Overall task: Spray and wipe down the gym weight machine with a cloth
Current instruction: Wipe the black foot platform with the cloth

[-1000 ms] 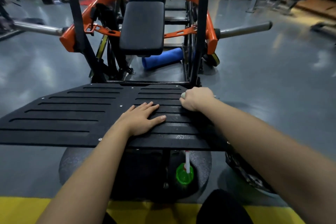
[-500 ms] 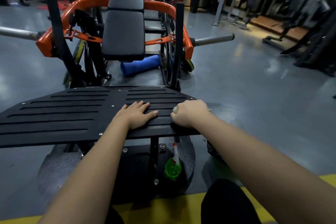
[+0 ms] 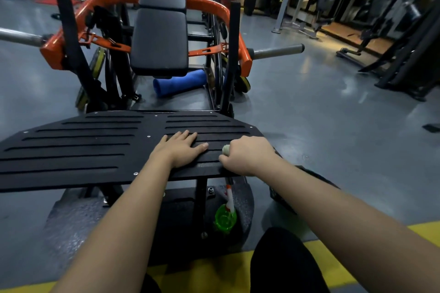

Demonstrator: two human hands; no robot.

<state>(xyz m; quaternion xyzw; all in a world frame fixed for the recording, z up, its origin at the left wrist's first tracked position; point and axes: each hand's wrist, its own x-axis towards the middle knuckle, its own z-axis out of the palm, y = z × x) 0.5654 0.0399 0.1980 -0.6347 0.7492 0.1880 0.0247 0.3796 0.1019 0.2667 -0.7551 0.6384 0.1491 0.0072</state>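
On the black slotted footplate (image 3: 71,150), left hand (image 3: 181,150) beside right hand (image 3: 247,156) with pale cloth (image 3: 225,149) inside; beneath the footplate, green plastic spray bottle (image 3: 225,217).

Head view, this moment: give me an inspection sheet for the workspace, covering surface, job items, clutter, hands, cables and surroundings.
Surface: black slotted footplate of the weight machine; whether it is wet cannot be told.
Job's things: pale cloth bunched in the right hand; green spray bottle stands below the footplate's near edge, untouched.
Clutter: blue roll lies on the floor under the seat pad.
Hands: left hand rests flat on the footplate, fingers straight; right hand grips the cloth near its near right edge.
Cables: nothing seen.
Surroundings: grey floor, yellow stripe, other gym machines to the right.
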